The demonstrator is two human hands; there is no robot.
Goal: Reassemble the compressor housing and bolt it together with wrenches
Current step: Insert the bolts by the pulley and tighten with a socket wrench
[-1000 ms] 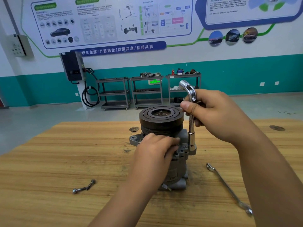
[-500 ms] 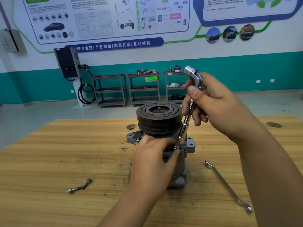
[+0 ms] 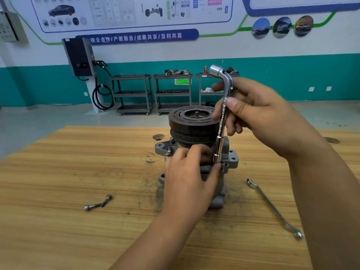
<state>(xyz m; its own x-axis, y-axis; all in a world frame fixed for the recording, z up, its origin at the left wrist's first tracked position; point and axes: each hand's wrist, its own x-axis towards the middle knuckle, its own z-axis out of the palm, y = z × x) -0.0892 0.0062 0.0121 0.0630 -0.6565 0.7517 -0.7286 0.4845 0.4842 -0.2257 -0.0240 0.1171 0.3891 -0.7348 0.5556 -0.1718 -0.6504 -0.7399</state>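
Wooden table (image 3: 78,172): broad bare wood to the left and near side. The far edge runs behind the work and the left edge slants off toward the floor. Compressor (image 3: 230,159) stands upright mid-table, pulley (image 3: 192,121) on top, well back from every edge. Right hand (image 3: 263,117) pinches the shank of the socket wrench (image 3: 222,121) between thumb and curled fingers. Left hand (image 3: 189,184) curls round the housing just under the pulley, fingertips touching the spot where the wrench's lower end lands. Change: a second ago the wrench stood plumb over the right-side lug. It has since tipped and come across to a hole on the near flange. Reads as a shift to the next fastening; whether a bolt sits under the socket is hidden. The shank runs just beside the pulley rim, so there is little room to lean inward. The bent top stands above the pulley and can likely swing over it. Flat wrench (image 3: 272,207) lies on the right, apart from the base, near the right forearm. Two bolts (image 3: 98,203) lie together well to the left, not yet fitted, so probably at least two fastenings remain.
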